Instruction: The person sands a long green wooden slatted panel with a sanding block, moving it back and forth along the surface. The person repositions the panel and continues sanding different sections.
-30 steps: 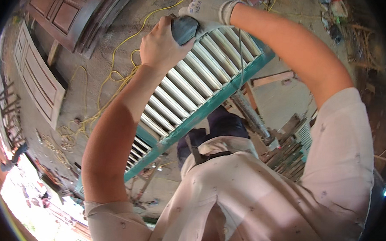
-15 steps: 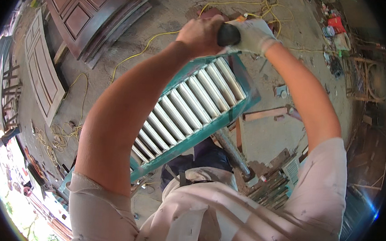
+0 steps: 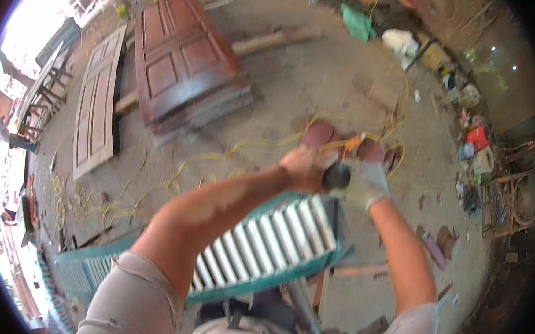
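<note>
As you look down with twelve o'clock at the top of your view, both your hands meet just off centre toward three o'clock, a dark rounded object (image 3: 336, 176) between them. Your bare left hand (image 3: 304, 168) is on its nine o'clock side with the fingers holding it, though they are blurred. Your gloved right hand (image 3: 361, 186) is against its three o'clock side; you cannot tell how those fingers are set.

Just toward six o'clock from your hands lies the louvred panel (image 3: 319, 269), pale slats in a green frame, stretching from eight o'clock to between four and five. Whether the dark object touches it, you cannot tell. A metal post (image 3: 301, 311) shows below it between five and six.

Toward eleven o'clock lies a brown panelled door (image 3: 185, 58); a paler panel (image 3: 98, 104) rests between nine and ten. Yellow cord (image 3: 253, 142) crosses the floor (image 3: 270, 115) beyond your hands, and a green sheet (image 3: 357, 22) lies at one o'clock.
</note>
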{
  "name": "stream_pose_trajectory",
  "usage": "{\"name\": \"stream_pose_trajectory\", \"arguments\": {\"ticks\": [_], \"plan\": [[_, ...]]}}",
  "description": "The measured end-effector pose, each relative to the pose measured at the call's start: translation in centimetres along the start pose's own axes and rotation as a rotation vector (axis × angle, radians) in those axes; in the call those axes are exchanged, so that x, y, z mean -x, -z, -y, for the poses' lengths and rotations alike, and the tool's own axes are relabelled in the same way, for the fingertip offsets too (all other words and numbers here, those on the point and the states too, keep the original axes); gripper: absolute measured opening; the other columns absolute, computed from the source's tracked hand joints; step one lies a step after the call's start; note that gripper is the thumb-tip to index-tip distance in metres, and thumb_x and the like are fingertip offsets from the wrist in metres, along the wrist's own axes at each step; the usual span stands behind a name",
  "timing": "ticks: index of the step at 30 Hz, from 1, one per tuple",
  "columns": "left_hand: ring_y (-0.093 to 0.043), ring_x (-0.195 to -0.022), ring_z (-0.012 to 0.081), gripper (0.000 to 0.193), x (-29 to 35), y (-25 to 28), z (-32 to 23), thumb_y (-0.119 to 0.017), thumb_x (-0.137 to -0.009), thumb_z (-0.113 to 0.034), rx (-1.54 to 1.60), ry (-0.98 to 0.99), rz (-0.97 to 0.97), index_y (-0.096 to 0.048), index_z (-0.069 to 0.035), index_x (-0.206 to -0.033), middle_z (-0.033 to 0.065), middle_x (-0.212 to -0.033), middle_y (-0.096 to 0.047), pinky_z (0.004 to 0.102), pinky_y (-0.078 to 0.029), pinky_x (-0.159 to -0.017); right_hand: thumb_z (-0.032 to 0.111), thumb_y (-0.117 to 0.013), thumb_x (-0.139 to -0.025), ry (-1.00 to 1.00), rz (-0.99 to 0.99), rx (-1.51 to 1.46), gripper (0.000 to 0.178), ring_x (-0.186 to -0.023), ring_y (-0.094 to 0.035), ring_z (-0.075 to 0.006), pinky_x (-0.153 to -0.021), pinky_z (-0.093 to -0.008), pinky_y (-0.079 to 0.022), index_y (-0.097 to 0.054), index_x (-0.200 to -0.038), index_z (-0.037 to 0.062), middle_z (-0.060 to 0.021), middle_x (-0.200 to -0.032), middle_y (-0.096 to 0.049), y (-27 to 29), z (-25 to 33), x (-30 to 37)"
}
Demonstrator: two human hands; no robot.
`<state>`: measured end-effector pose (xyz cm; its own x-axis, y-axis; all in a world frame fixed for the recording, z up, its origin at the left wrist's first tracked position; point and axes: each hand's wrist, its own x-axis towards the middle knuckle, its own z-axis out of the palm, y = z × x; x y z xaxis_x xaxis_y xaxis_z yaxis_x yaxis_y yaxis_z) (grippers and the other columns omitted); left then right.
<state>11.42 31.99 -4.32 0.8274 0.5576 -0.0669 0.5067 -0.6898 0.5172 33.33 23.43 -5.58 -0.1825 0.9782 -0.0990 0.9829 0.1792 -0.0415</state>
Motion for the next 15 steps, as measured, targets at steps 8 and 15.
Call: {"name": "stream_pose_trajectory", "arguments": {"ticks": [8,15], "plan": [[-0.077,-0.102,0.0431,0.066,7.6,1.4,2.8,-0.088,-0.078,-0.047,0.088,0.109,-0.143,-0.069,-0.013,-0.130,0.0173,-0.108,-0.080,0.0527,-0.061,-0.092,0.059,-0.079,-0.083,0.133,0.103,-0.051,0.048,-0.095,-0.080,-0.0348,-0.081,-0.0474,-0.062,-0.076,-0.107,0.0165,-0.0141,-0.097,-0.081,2.5,7.0,-3.8],[-0.074,-0.115,0.0426,0.071,19.1,2.6,5.7,-0.087,-0.079,-0.044,0.103,0.272,-0.188,-0.064,-0.015,-0.140,0.0217,-0.123,-0.077,0.0524,-0.060,-0.099,0.054,-0.085,-0.080,0.271,0.180,0.015,0.054,-0.095,-0.080,-0.0322,-0.082,-0.0461,-0.062,-0.075,-0.118,0.0180,-0.0108,-0.099,-0.082,2.0,17.9,-5.9]]}}
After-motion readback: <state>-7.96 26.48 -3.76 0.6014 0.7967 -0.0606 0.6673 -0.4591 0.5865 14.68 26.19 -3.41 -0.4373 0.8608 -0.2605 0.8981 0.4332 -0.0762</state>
